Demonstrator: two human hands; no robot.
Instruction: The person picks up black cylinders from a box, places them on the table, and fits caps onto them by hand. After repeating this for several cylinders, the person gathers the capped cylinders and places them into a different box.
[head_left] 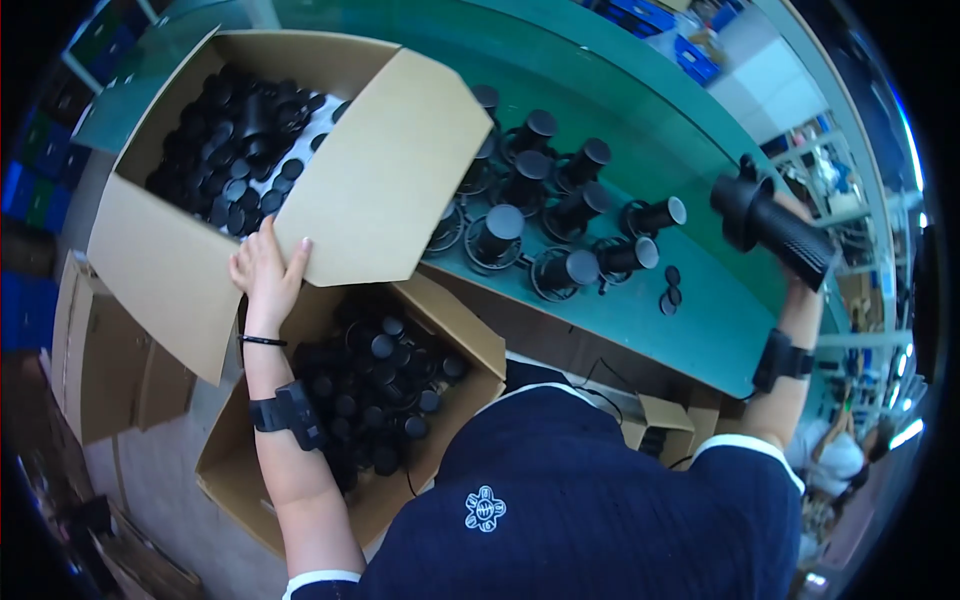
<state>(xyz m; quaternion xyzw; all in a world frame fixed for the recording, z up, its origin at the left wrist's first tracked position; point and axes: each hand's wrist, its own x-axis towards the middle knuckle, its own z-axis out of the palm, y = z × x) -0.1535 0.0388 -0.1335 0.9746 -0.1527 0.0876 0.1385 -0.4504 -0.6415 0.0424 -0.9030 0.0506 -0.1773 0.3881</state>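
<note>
My right hand (797, 207), raised at the right beyond the bench, is wrapped round a black cylindrical part (790, 240) with a wide collar at one end and a textured surface at the other. My left hand (264, 268) lies on the near rim of an upper cardboard box (375, 165), between two folded-out flaps. Its thumb and fingers are apart, and no object shows in them. Inside that box are many black round caps (235, 190). Several similar black parts (500, 235) stand on the green bench (690, 335), some with pale tops.
Below the left forearm, a lower cardboard box (235, 470) holds many black capped parts. Loose black discs (672, 290) lie near the bench's front edge. Another carton (125, 360) stands at the left, and a small box (665, 415) sits under the bench. People work at far right.
</note>
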